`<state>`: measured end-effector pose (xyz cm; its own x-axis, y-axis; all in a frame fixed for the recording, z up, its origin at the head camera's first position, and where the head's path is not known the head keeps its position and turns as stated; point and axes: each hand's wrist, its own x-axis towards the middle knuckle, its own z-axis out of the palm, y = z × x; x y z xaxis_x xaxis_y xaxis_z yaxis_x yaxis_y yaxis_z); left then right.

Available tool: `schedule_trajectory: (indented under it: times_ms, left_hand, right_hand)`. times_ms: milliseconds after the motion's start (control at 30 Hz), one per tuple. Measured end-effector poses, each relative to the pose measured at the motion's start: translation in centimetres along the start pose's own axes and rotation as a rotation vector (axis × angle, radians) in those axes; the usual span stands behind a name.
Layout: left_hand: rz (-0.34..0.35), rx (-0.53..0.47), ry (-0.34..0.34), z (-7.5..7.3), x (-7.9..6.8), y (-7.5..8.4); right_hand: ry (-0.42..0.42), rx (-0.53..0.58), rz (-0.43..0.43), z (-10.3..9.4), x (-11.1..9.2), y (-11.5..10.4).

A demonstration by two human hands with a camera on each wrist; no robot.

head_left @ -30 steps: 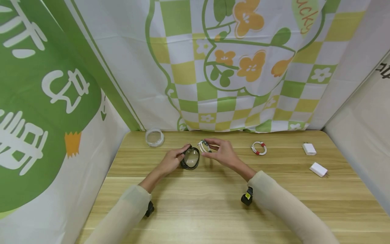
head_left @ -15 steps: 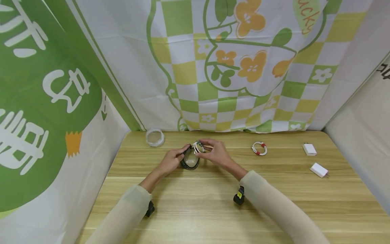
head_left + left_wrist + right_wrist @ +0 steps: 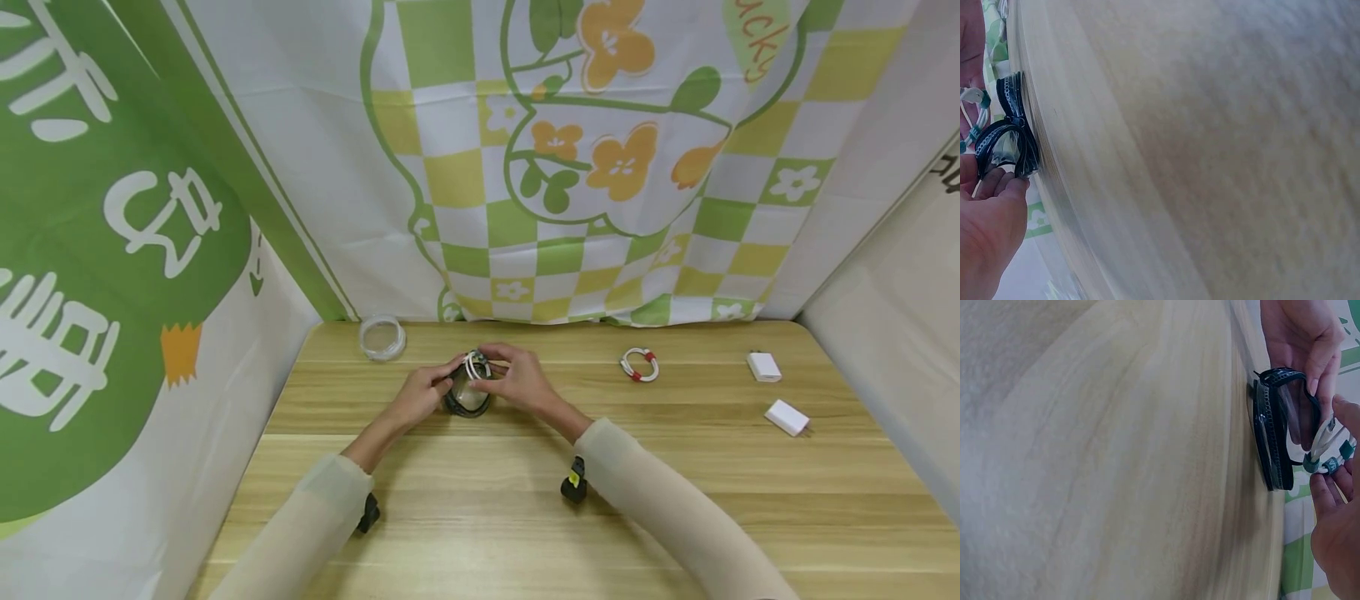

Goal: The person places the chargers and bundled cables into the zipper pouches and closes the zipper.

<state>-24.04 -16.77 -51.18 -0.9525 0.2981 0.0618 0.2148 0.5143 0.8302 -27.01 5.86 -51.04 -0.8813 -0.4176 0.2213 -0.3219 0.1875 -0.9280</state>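
My left hand (image 3: 422, 395) pinches the rim of a small clear pouch with black zipper edging (image 3: 467, 407), spread open on the table in the head view. In the left wrist view the pouch (image 3: 1016, 122) shows its black zipper bands standing apart. Thumb and fingers of my right hand (image 3: 519, 379) hold a coiled white cable with green ties (image 3: 474, 365) at the pouch's mouth. The right wrist view shows the cable coil (image 3: 1322, 447) overlapping the pouch's opening (image 3: 1275, 425).
A clear round container (image 3: 382, 338) stands at the table's back left. Right of my hands lies a coiled white cable with red ties (image 3: 640, 365). Two white charger plugs (image 3: 763, 367) lie farther right on the wooden table (image 3: 480, 517). A patterned cloth (image 3: 562, 275) hangs behind.
My right hand has moved left with the green-tied cable, from beside the pouch to over its opening. My left hand keeps holding the pouch in the same place.
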Motion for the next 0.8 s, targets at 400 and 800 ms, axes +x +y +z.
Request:
schedule_trajectory:
  times_ms: [400, 800]
  left_hand:
    - [-0.003, -0.001, -0.002, -0.1, -0.1, -0.1]
    - [-0.014, -0.022, 0.006, -0.2, -0.1, -0.1]
  right_hand:
    - [-0.005, -0.076, -0.053, 1.0, 0.0, 0.7]
    - [0.014, -0.18, -0.127, 1.3, 0.0, 1.2]
